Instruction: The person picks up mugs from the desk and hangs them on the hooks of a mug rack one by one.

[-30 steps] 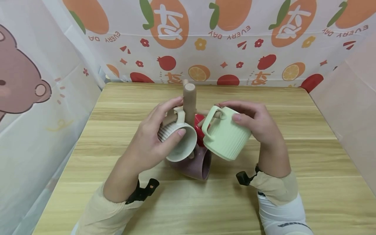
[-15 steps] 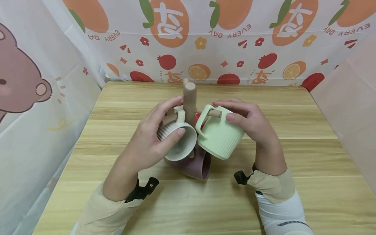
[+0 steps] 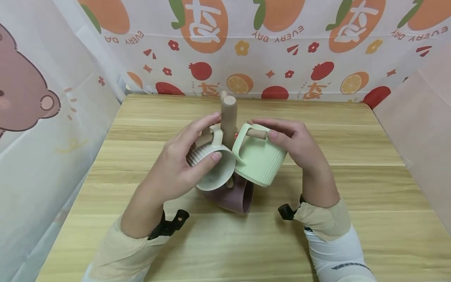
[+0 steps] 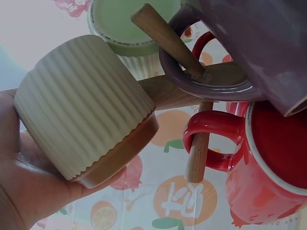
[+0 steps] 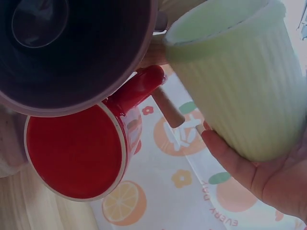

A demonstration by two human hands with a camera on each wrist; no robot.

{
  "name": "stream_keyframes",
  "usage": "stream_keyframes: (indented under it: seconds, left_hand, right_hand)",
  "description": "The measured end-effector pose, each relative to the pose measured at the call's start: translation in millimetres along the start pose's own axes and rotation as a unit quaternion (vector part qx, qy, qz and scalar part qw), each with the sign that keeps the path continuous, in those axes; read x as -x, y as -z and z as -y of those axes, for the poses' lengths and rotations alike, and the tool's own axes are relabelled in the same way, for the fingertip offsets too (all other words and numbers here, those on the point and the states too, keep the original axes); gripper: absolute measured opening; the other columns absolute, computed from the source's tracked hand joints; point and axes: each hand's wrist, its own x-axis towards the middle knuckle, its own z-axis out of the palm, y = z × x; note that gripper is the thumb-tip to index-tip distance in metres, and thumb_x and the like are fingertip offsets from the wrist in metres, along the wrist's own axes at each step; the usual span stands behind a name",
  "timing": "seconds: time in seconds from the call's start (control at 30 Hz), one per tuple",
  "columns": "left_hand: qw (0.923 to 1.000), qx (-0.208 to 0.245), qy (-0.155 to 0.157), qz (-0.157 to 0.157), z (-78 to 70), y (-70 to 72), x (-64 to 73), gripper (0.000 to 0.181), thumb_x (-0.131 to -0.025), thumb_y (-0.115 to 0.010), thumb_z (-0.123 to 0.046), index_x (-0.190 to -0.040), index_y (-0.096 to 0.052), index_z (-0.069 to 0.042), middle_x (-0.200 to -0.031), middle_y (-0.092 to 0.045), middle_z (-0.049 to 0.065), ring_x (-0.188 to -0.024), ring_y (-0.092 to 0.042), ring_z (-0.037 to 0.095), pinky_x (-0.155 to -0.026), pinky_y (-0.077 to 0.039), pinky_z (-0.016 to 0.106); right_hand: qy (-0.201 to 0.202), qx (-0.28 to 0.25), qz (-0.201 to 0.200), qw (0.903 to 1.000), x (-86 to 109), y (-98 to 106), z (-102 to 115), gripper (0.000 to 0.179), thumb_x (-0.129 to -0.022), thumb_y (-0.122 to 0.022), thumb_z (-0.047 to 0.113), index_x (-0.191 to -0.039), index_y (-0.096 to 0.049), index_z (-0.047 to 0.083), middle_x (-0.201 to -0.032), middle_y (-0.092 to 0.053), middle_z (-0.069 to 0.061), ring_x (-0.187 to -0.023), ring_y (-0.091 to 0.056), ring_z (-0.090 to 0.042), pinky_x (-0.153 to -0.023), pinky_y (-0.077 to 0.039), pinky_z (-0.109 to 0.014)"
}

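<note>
My left hand (image 3: 174, 166) grips a white ribbed mug (image 3: 220, 172), thumb over its rim, on the left side of a wooden mug tree (image 3: 229, 117). A peg passes by that mug's handle. On the other side, my right hand (image 3: 299, 147) holds a pale green ribbed mug (image 3: 260, 162), tilted, between thumb and fingers. A wooden peg (image 3: 257, 134) sticks through its handle, with the tip near my thumb. Lower on the tree hangs a purple mug (image 3: 225, 200). A red mug (image 4: 264, 177) hangs by its handle on another peg, mostly hidden in the head view.
The wood-grain table (image 3: 352, 188) extends around the mug tree. Behind it hangs a fruit-print cloth (image 3: 275, 58), and a cloth with a bear picture (image 3: 28, 90) is at the left. Each wrist carries a black camera mount (image 3: 169, 225).
My right hand has moved left with the green mug, bringing its handle further along the peg toward the post. My left hand and the white mug have stayed nearly still.
</note>
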Motion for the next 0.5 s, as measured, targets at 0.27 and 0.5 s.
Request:
stream_keyframes:
  seconds: [0.27,0.5]
  left_hand:
    - [1.0000,0.001,-0.004,0.003,-0.4,1.4,-0.8,0.064,-0.084,-0.071,-0.004,-0.143,-0.046,-0.004,-0.144,-0.053,0.008,-0.132,-0.051,0.017,-0.111,-0.038,0.031]
    - [1.0000,-0.001,0.004,0.004,-0.1,0.7,0.2,0.065,-0.084,-0.071,-0.003,-0.144,-0.046,-0.006,-0.144,-0.053,0.008,-0.132,-0.050,0.018,-0.112,-0.037,0.030]
  right_hand:
    - [0.030,-0.015,0.015,0.9993,-2.4,-3.1,-2.3,0.035,-0.100,-0.054,0.017,-0.127,-0.063,-0.003,-0.130,-0.065,-0.011,-0.124,-0.059,-0.022,-0.099,-0.047,-0.029]
    - [0.027,-0.003,0.014,0.9995,-3.1,-5.1,-3.5,0.036,-0.100,-0.053,0.019,-0.129,-0.063,-0.001,-0.132,-0.064,-0.011,-0.125,-0.058,-0.021,-0.100,-0.047,-0.029]
